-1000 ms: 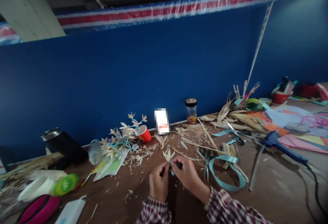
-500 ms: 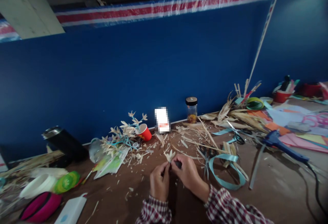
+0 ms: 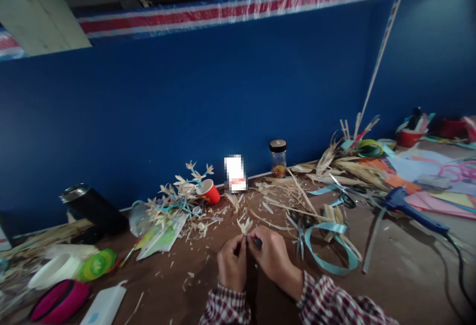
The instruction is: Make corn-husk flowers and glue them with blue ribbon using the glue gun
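Note:
A small pale flower (image 3: 244, 226), seemingly made of dried corn husk, stands upright between my fingertips. My left hand (image 3: 231, 263) pinches its base with thumb and forefinger. From the other side my right hand (image 3: 274, 258) closes on the same base, its fingertips nearly touching the left ones. Something dark shows beneath the right fingers, too small to make out. Just right of my hands lie open scissors (image 3: 299, 238) and a loop of light blue ribbon (image 3: 329, 268). Husk scraps surround the flower on the brown table (image 3: 197, 285).
Husk flowers on blue stems (image 3: 174, 206) lie by a tipped red cup (image 3: 210, 192). A lidded jar (image 3: 278, 159) stands at the blue partition (image 3: 223, 92). To the right are a blue glue gun (image 3: 412, 211) with its cord and corn husks (image 3: 357, 171); leftward, a dark flask (image 3: 94, 211) leans.
My right hand has shifted slightly and turned around the flower's base, so less of the dark thing shows. The flower stays pinched in both hands.

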`<state>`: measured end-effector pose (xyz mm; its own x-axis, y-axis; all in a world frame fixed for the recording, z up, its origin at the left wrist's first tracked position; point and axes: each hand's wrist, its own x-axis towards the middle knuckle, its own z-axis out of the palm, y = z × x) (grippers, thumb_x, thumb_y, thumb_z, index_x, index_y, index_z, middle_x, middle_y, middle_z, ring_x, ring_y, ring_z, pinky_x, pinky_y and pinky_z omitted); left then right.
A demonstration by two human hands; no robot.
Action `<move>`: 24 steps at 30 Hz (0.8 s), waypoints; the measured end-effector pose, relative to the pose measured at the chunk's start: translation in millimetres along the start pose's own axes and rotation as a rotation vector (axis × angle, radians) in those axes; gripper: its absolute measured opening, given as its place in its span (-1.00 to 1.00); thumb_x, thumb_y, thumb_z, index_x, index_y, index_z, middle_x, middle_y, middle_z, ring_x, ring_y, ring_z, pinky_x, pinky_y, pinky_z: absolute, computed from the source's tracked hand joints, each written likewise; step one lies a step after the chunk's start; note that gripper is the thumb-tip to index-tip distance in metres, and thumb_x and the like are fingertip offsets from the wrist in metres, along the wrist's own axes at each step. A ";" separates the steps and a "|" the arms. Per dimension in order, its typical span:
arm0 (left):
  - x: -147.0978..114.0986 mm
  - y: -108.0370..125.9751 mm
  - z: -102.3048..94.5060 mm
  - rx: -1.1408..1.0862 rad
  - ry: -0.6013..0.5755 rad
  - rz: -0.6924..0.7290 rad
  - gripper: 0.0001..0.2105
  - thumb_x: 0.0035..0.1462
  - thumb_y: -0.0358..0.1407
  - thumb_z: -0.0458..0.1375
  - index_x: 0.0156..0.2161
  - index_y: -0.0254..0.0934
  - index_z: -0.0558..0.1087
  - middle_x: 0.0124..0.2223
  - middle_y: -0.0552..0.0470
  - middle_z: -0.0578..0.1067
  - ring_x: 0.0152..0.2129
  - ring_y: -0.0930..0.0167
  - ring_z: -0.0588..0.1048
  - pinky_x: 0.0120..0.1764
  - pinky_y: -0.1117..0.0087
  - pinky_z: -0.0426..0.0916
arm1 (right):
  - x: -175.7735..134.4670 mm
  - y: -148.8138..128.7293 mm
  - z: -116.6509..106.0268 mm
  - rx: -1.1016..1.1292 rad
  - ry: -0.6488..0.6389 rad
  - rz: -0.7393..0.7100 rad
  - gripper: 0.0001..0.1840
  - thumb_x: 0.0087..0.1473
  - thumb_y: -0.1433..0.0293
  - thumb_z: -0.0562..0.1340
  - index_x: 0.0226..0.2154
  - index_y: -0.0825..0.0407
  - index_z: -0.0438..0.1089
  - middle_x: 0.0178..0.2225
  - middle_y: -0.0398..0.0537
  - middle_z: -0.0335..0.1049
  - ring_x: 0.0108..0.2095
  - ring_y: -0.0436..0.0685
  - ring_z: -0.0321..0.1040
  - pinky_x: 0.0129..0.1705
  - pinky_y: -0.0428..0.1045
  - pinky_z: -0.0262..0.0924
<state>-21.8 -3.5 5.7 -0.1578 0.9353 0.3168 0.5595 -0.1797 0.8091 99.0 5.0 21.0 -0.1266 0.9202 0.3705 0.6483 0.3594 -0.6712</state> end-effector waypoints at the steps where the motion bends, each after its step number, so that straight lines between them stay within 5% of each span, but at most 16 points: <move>1: 0.2 0.4 -0.1 -0.010 -0.001 -0.010 -0.78 0.03 -0.27 0.03 -0.34 -0.29 0.51 -0.34 -0.05 0.55 -0.36 0.30 0.48 -0.28 0.36 0.32 | -0.2 -0.3 -0.3 -0.008 0.002 -0.015 -0.84 0.00 0.45 0.08 -0.55 0.04 0.30 -0.52 -0.15 0.33 -0.48 -0.02 0.23 -0.45 -0.16 -0.03; 13: 6.0 -5.8 -3.2 -0.148 -0.033 -0.142 -0.81 -0.05 -0.27 0.10 -0.37 -0.28 0.53 -0.35 -0.02 0.56 -0.36 0.30 0.49 -0.26 0.37 0.33 | -0.2 -0.8 -4.0 -0.023 -0.029 -0.122 -0.81 0.06 0.44 0.04 -0.49 0.04 0.31 -0.47 -0.10 0.32 -0.44 -0.01 0.22 -0.40 -0.16 0.00; 24: 6.1 3.2 -6.9 -0.263 -0.068 -0.199 -0.81 -0.08 -0.26 0.13 -0.38 -0.28 0.54 -0.38 0.01 0.57 -0.39 0.31 0.50 -0.30 0.41 0.34 | 2.1 0.7 -5.7 0.128 -0.010 -0.016 -0.85 0.02 0.41 0.08 -0.49 0.03 0.32 -0.49 -0.14 0.35 -0.47 -0.01 0.24 -0.42 -0.15 0.03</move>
<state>-26.6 -0.5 13.6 -0.1828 0.9766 0.1134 0.2923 -0.0562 0.9547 103.5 6.3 25.0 -0.1439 0.9156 0.3755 0.5450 0.3900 -0.7422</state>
